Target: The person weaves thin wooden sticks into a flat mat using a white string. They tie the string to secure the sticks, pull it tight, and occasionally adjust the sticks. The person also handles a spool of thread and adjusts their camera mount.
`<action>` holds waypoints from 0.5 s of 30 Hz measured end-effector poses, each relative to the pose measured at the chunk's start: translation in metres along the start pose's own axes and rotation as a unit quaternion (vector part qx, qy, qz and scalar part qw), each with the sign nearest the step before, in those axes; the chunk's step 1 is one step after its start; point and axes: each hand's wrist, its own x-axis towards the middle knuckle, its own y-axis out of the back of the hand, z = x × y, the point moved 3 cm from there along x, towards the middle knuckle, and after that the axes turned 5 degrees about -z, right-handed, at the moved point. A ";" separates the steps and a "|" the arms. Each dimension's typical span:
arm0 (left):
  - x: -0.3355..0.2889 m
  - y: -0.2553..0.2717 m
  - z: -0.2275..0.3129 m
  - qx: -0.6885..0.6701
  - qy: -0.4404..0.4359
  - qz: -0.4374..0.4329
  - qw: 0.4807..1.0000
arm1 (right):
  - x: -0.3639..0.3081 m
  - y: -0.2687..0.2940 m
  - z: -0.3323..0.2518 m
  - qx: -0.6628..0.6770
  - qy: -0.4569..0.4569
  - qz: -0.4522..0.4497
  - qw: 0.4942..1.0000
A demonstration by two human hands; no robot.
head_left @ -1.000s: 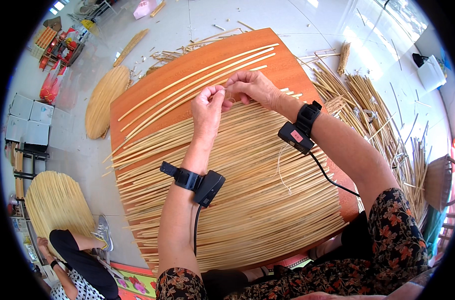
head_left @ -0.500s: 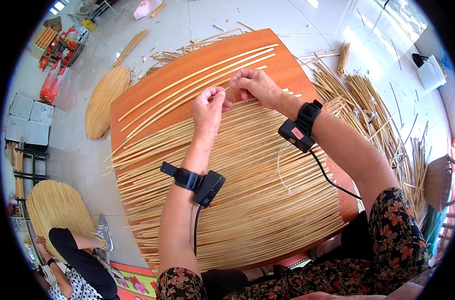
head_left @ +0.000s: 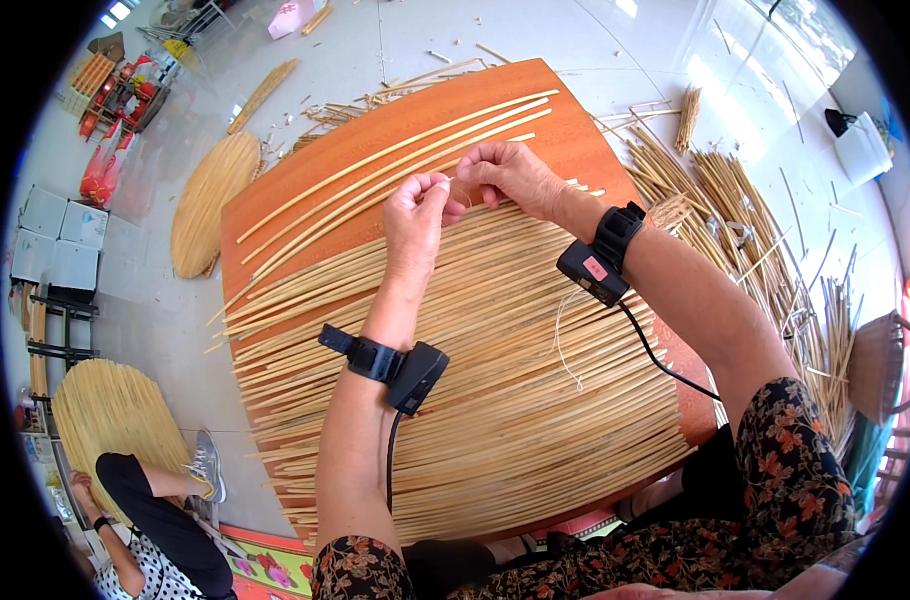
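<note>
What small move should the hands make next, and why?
Perhaps draw the right hand slightly away from the left hand: both are pinched close together over the stalks, and a thin strand seems to bow between them, so a gentle pull might take up any slack.

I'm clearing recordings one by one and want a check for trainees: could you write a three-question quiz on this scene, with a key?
1. Which lies loosely across the pale stalks on the orange-brown table?
A) a pair of scissors
B) a pale thread
C) a blue cloth

2. True or false: the left hand and the right hand are close together.

3. Fill in: the strapped black device with a pink label is worn on the person's own ____ arm.

Key: 1. B; 2. True; 3. right.
</note>
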 end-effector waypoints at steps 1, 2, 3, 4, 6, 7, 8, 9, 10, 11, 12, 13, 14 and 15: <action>0.001 0.002 -0.001 -0.006 0.001 0.004 1.000 | 0.000 0.001 0.000 0.001 -0.003 0.001 1.000; 0.001 0.001 0.000 -0.013 0.003 0.007 1.000 | 0.000 0.002 0.000 0.001 -0.006 0.004 1.000; 0.001 0.001 0.000 -0.020 0.005 0.010 1.000 | -0.001 0.004 0.000 0.003 -0.007 0.008 1.000; 0.001 0.000 0.001 -0.026 0.007 0.013 1.000 | -0.001 0.005 0.000 0.006 -0.008 0.011 1.000; 0.001 -0.001 0.004 -0.031 0.003 0.016 0.999 | -0.001 0.006 0.000 0.013 -0.012 0.020 1.000; 0.001 -0.001 0.005 -0.034 0.002 0.017 0.999 | -0.001 0.007 0.001 0.017 -0.015 0.026 0.999; 0.001 -0.001 0.007 -0.033 -0.003 0.022 0.999 | -0.001 0.007 0.001 0.022 -0.019 0.032 0.999; 0.002 -0.001 0.008 -0.033 -0.007 0.026 0.999 | -0.001 0.007 0.001 0.025 -0.020 0.033 0.999; 0.002 -0.001 0.010 -0.032 -0.011 0.030 0.999 | -0.002 0.007 0.001 0.029 -0.021 0.035 0.999; 0.003 -0.001 0.011 -0.041 -0.011 0.033 0.999 | -0.002 0.007 0.000 0.032 -0.021 0.036 0.999; 0.003 -0.001 0.013 -0.049 -0.011 0.036 0.998 | -0.001 0.007 -0.001 0.034 -0.021 0.036 0.999; 0.003 -0.001 0.014 -0.057 -0.011 0.038 0.998 | -0.001 0.006 -0.001 0.037 -0.021 0.036 0.998; 0.003 -0.001 0.014 -0.073 -0.009 0.038 0.997 | -0.001 0.007 0.000 0.039 -0.022 0.036 0.998; 0.003 0.000 0.013 -0.088 -0.007 0.037 0.995 | -0.001 0.007 0.000 0.039 -0.023 0.036 0.998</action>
